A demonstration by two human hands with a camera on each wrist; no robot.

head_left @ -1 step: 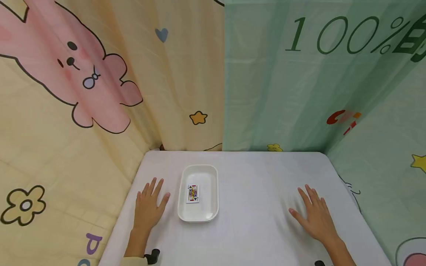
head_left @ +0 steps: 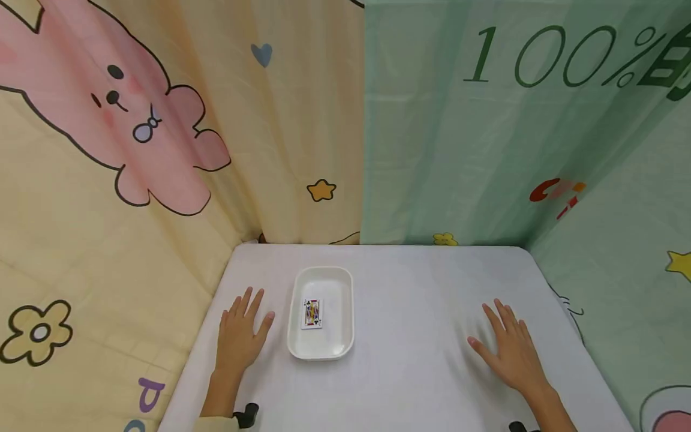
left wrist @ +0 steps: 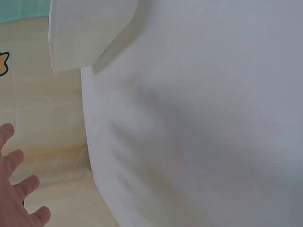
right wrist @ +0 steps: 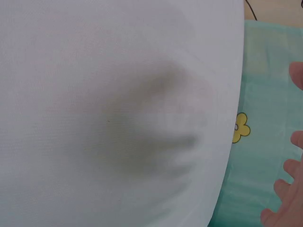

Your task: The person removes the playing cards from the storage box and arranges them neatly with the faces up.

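In the head view a white rectangular tray [head_left: 337, 336] stands left of the table's middle. A small playing card or card pack [head_left: 311, 314] with a picture face showing lies inside it, toward the left wall. My left hand [head_left: 237, 339] is spread just left of the tray, holding nothing. Far to the right, my right hand [head_left: 510, 354] is also spread with nothing in it. Both hands hover over the table and cast soft shadows, which the wrist views show too. A corner of the tray [left wrist: 90, 33] appears at the top of the left wrist view.
The white table [head_left: 405, 372] has rounded far corners. A cream curtain [head_left: 291, 150] with a pink rabbit hangs behind and to the left. A green curtain [head_left: 432, 150] closes off the back right and right side. Black wrist straps [head_left: 246, 415] show at the lower edge.
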